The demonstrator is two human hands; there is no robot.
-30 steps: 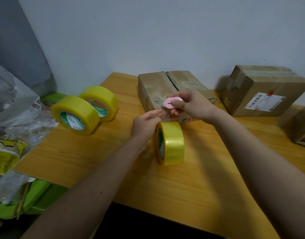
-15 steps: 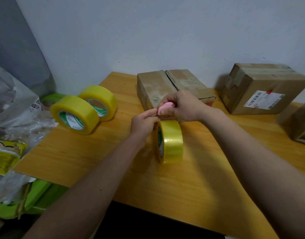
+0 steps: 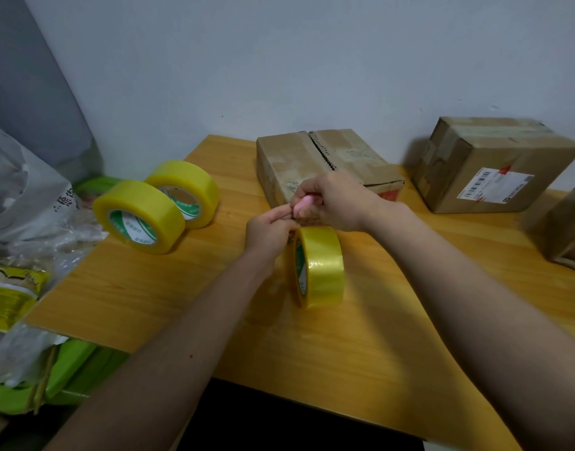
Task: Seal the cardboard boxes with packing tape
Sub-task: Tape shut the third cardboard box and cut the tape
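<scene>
The right hand [image 3: 336, 200] is curling its fingers around a small pink cutter [image 3: 306, 202], of which only a pink end is showing between the knuckles; the left hand [image 3: 269, 230] is meeting it from below, its fingertips pinching together just at the cutter's tip, though whether a strip of tape is lying between them is too fine to tell; both hands are hovering directly above a yellow tape roll [image 3: 319, 266], which is standing on its edge on the wooden counter [image 3: 393, 369] with its green-printed core facing left; just behind the hands a low cardboard box [image 3: 315, 157] is sitting against the wall, its top flaps closed along a jagged seam; a second cardboard box [image 3: 494, 164], bearing a white shipping label, is resting well to its right, tilted slightly; the edge of a third brown box [image 3: 569, 229] is showing blurred at the far right; two more yellow tape rolls [image 3: 156, 206] are lying side by side, touching, near the counter's left end; beyond that edge a grey plastic bag [image 3: 22, 193] and a yellow packet [image 3: 9, 297] are piling over something green.
</scene>
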